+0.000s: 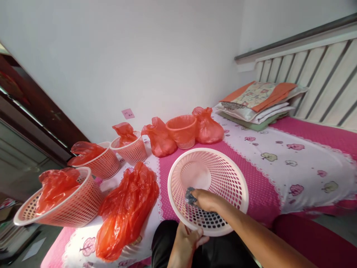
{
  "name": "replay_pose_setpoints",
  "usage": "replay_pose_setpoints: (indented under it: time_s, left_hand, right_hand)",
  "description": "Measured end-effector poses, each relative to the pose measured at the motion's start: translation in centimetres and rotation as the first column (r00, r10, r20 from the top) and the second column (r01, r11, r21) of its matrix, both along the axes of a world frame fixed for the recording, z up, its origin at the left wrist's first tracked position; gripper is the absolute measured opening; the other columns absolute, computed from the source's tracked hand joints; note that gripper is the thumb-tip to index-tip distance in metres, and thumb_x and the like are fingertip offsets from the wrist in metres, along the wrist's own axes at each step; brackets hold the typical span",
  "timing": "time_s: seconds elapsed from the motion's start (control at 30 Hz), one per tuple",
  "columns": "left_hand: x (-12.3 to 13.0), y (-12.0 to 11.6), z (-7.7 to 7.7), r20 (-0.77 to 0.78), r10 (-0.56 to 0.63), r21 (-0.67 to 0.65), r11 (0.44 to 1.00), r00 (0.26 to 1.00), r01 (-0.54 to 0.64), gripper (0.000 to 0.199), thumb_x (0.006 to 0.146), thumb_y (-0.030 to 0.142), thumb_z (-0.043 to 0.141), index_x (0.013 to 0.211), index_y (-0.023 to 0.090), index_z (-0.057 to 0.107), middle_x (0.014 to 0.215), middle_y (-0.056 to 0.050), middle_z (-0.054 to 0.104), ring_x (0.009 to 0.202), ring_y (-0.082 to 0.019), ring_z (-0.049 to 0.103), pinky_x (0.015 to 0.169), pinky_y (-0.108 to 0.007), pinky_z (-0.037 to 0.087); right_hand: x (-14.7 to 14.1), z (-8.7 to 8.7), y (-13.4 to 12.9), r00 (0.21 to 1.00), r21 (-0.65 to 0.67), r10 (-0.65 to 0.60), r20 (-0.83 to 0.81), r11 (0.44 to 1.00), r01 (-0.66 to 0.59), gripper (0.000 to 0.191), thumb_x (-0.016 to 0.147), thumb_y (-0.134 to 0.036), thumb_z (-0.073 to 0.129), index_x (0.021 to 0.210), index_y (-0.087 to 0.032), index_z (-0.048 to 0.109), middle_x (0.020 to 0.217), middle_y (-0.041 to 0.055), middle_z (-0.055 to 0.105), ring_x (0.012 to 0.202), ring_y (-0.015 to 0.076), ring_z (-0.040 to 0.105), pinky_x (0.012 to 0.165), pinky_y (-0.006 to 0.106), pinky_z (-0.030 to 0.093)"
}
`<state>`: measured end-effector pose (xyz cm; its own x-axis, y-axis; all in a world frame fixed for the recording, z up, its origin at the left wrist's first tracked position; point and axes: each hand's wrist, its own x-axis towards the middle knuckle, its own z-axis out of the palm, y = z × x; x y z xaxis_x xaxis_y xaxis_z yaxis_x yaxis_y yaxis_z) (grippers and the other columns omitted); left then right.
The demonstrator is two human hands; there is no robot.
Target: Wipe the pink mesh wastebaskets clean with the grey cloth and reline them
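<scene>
A pale pink plastic basket [231, 175] with a latticed wall lies tilted at my lap, its mouth facing me. My left hand [189, 238] grips the near rim from below, fingers wrapped under it. Inside the basket is my right hand [205, 199], closed around a crumpled dark grey-blue cloth [190, 196] close to the left part of the inner wall. Whether the cloth presses on the wall I cannot tell. Left of the basket lies a heap of red plastic bags [131, 208] on the bed.
Along the left stand more pink baskets [92, 199] with red bags in them. Against the wall are tied red bags [210, 128] beside a red-lined basket [182, 125]. Folded bedding [259, 98] lies at the back right by a white radiator [315, 78]. A patterned cover [259, 160] spreads over the bed.
</scene>
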<state>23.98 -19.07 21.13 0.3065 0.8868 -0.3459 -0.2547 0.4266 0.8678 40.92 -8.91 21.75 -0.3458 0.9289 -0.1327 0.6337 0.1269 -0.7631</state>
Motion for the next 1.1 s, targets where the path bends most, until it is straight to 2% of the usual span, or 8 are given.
replay_pose_setpoints:
  time_s: [0.17, 0.27, 0.37, 0.57, 0.73, 0.87, 1.0, 1.1]
  left_hand:
    - [0.2, 0.3, 0.0, 0.019, 0.053, 0.019, 0.998, 0.998, -0.053, 0.063, 0.067, 0.039, 0.095, 0.122, 0.019, 0.073, 0.121, -0.017, 0.080, 0.109, -0.035, 0.076, 0.088, -0.041, 0.061]
    - [0.2, 0.5, 0.1, 0.012, 0.039, 0.016, 0.999, 0.999, -0.040, 0.063, 0.068, 0.038, 0.094, 0.124, 0.018, 0.073, 0.119, -0.017, 0.080, 0.108, -0.034, 0.076, 0.086, -0.039, 0.061]
    - [0.2, 0.6, 0.3, 0.032, 0.032, 0.004, 0.999, 0.999, -0.033, 0.058, 0.069, 0.036, 0.094, 0.120, 0.017, 0.074, 0.116, -0.018, 0.081, 0.108, -0.034, 0.076, 0.090, -0.041, 0.060]
    - [0.6, 0.4, 1.4, 0.082, 0.035, 0.011, 0.999, 0.996, -0.036, 0.060, 0.070, 0.036, 0.094, 0.123, 0.018, 0.073, 0.120, -0.017, 0.079, 0.111, -0.035, 0.075, 0.096, -0.046, 0.060]
    - [0.9, 0.6, 2.0, 0.078, 0.038, 0.012, 0.999, 0.996, -0.039, 0.050, 0.070, 0.035, 0.095, 0.111, 0.015, 0.075, 0.116, -0.016, 0.080, 0.110, -0.034, 0.075, 0.099, -0.049, 0.059]
    - [0.9, 0.9, 1.8, 0.089, 0.023, 0.001, 1.000, 0.996, -0.023, 0.052, 0.069, 0.036, 0.095, 0.112, 0.015, 0.075, 0.116, -0.016, 0.080, 0.108, -0.034, 0.076, 0.101, -0.051, 0.059]
    - [0.8, 1.1, 1.6, 0.095, 0.010, 0.008, 1.000, 0.995, -0.010, 0.058, 0.062, 0.030, 0.099, 0.113, 0.015, 0.077, 0.114, -0.017, 0.081, 0.108, -0.035, 0.076, 0.100, -0.049, 0.059]
    - [0.8, 1.2, 1.4, 0.096, -0.026, 0.016, 1.000, 0.995, 0.025, 0.050, 0.064, 0.027, 0.098, 0.108, 0.013, 0.078, 0.113, -0.018, 0.081, 0.108, -0.035, 0.076, 0.101, -0.047, 0.058]
  right_hand:
    - [0.3, 0.4, -1.3, 0.999, 0.036, -0.018, 0.049, 0.999, 0.016, 0.031, 0.088, -0.008, 0.058, 0.113, -0.017, 0.074, 0.113, 0.0152, 0.078, 0.101, 0.0282, 0.072, 0.088, 0.035, 0.050]
    - [0.1, 0.9, -2.2, 0.997, 0.073, -0.022, 0.067, 0.997, 0.017, 0.038, 0.088, -0.005, 0.053, 0.117, -0.015, 0.074, 0.116, 0.0184, 0.078, 0.110, 0.0319, 0.072, 0.092, 0.037, 0.050]
    - [0.0, 1.2, -2.9, 0.998, 0.102, -0.037, 0.060, 0.994, 0.031, 0.044, 0.084, -0.001, 0.050, 0.118, -0.015, 0.075, 0.117, 0.0180, 0.078, 0.113, 0.0315, 0.072, 0.095, 0.036, 0.049]
    - [0.4, 1.6, -3.4, 0.998, 0.103, -0.058, -0.023, 0.993, 0.060, 0.020, 0.088, -0.016, 0.062, 0.105, -0.017, 0.074, 0.107, 0.0137, 0.079, 0.107, 0.0294, 0.071, 0.088, 0.032, 0.047]
    - [0.3, 3.1, -3.8, 0.995, 0.048, -0.090, -0.046, 0.995, 0.092, 0.016, 0.085, -0.013, 0.061, 0.097, -0.018, 0.071, 0.102, 0.0103, 0.079, 0.096, 0.0252, 0.072, 0.077, 0.028, 0.043]
    - [0.2, 4.2, -4.3, 0.977, -0.018, -0.113, -0.182, 0.994, 0.111, 0.013, 0.085, -0.015, 0.062, 0.091, -0.018, 0.072, 0.094, 0.0066, 0.079, 0.092, 0.0229, 0.071, 0.074, 0.025, 0.044]
    - [0.1, 4.4, -4.6, 0.927, -0.078, -0.125, -0.354, 0.992, 0.104, 0.016, 0.087, -0.025, 0.064, 0.095, -0.018, 0.076, 0.091, 0.0037, 0.079, 0.090, 0.0221, 0.070, 0.074, 0.025, 0.048]
    - [0.0, 4.1, -4.6, 0.884, -0.123, -0.141, -0.446, 0.988, 0.096, 0.022, 0.087, -0.032, 0.068, 0.100, -0.017, 0.077, 0.090, 0.0029, 0.079, 0.087, 0.0218, 0.070, 0.075, 0.026, 0.050]
